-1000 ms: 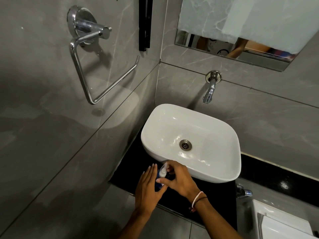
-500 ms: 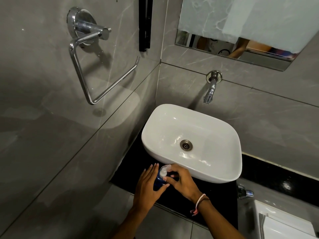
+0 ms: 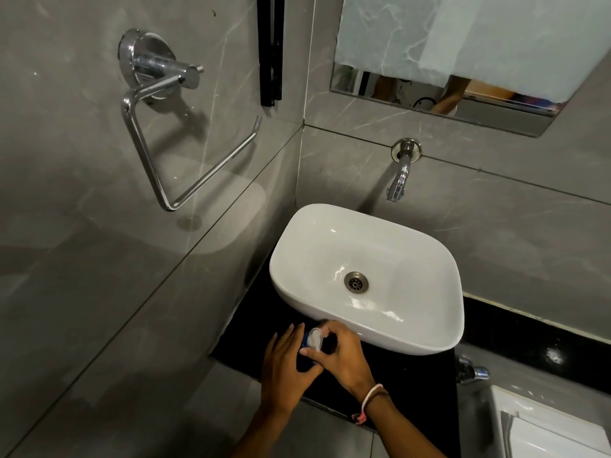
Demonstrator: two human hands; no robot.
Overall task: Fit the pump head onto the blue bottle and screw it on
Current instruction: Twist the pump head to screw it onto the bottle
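The blue bottle [image 3: 304, 357] stands on the black counter [image 3: 413, 375] just in front of the white basin's near left rim. My left hand [image 3: 284, 368] wraps around its left side, so most of the bottle is hidden. The white pump head [image 3: 314, 338] sits on top of the bottle. My right hand [image 3: 340, 355] grips the pump head from the right with thumb and fingers curled around it.
A white countertop basin [image 3: 297, 259] sits right behind the hands, with a chrome wall spout [image 3: 398, 180] above it. A chrome towel ring [image 3: 172, 127] is on the left wall. A mirror [image 3: 463, 61] hangs above. A chrome tap [image 3: 471, 373] and a white fixture [image 3: 545, 428] lie at the lower right.
My right hand has shifted its grip on the pump head, whose nozzle has turned slightly. The left hand stays on the bottle in the same spot.
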